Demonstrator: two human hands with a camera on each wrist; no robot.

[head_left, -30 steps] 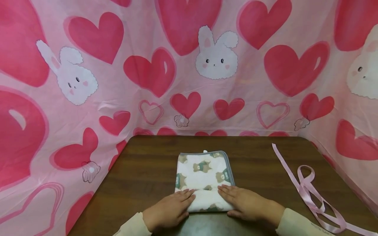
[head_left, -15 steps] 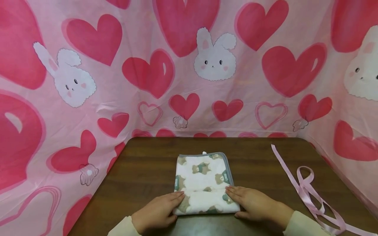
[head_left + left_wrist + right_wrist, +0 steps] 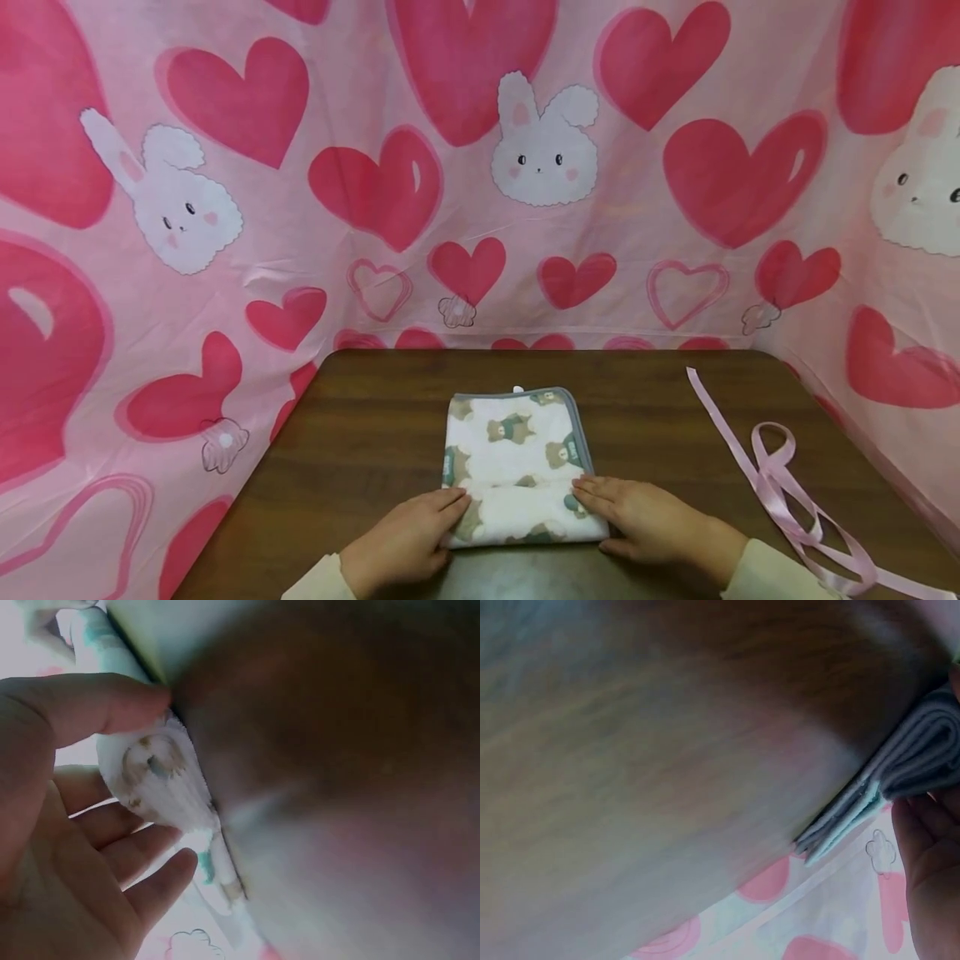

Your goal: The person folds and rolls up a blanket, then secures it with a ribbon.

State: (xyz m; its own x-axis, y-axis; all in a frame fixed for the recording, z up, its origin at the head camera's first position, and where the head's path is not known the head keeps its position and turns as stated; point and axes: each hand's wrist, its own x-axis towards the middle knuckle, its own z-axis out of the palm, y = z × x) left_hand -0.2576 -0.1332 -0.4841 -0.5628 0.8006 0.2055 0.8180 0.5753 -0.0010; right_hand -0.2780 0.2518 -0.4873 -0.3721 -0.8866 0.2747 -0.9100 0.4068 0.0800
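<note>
A folded white towel (image 3: 510, 454) with brown and green bears and grey edging lies in the middle of the table, its near part folded over. My left hand (image 3: 405, 533) holds the left end of that near fold. In the left wrist view its thumb (image 3: 112, 709) lies along the low edge and its fingers rest on the fold's side. My right hand (image 3: 656, 525) holds the fold's right end, fingers on top and thumb at the near edge. The right wrist view shows the grey layered side of the towel (image 3: 922, 746) beside the hand; the fingertips there are partly hidden.
A loosely looped pink ribbon (image 3: 795, 500) lies along the table's right side. The dark wooden table (image 3: 360, 433) is enclosed at the back and sides by a pink cloth (image 3: 480, 208) printed with hearts and rabbits. A small white tab (image 3: 518, 389) sticks out at the towel's far edge.
Both hands have moved outward from the top of the near fold to its left and right ends, mostly in the first half second. The folded towel stays nearly in place.
</note>
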